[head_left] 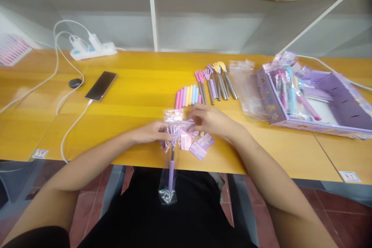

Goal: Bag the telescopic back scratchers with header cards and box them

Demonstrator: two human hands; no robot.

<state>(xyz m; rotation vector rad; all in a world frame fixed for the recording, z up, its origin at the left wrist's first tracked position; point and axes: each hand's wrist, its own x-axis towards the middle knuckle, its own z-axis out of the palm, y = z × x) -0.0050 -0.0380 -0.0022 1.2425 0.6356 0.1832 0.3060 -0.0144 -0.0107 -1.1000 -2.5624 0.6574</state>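
phone (101, 86) left on table (139, 85) | power strip (107, 50) behind phone | cards (198, 150) before scratchers (221, 86) | tray (322, 126) right

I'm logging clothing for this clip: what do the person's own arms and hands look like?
The left hand and right hand are ungloved, with no watch or bracelet visible. Both forearms are uncovered. A short black fabric sleeve shows on the left upper arm; no right sleeve is in view.
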